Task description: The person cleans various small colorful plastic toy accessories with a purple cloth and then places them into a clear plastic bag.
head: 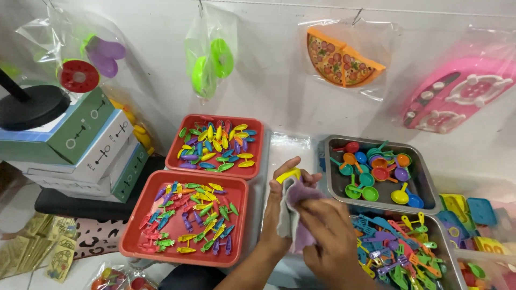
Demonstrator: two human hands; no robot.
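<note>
Toy packing workshop, by the look of it.
Bagged sample toys (342,58) hang on the wall, red trays (185,256) and metal trays (333,185) sit loaded with sorted plastic toy pieces, and cardboard boxes (80,145) are stacked alongside.

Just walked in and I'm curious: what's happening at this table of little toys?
A person's left hand holds a small yellow toy piece while the right hand presses a purple-grey cloth against it. Two red trays of tiny colourful plastic pieces sit to the left, and metal trays of toy pans and utensils to the right.
</note>
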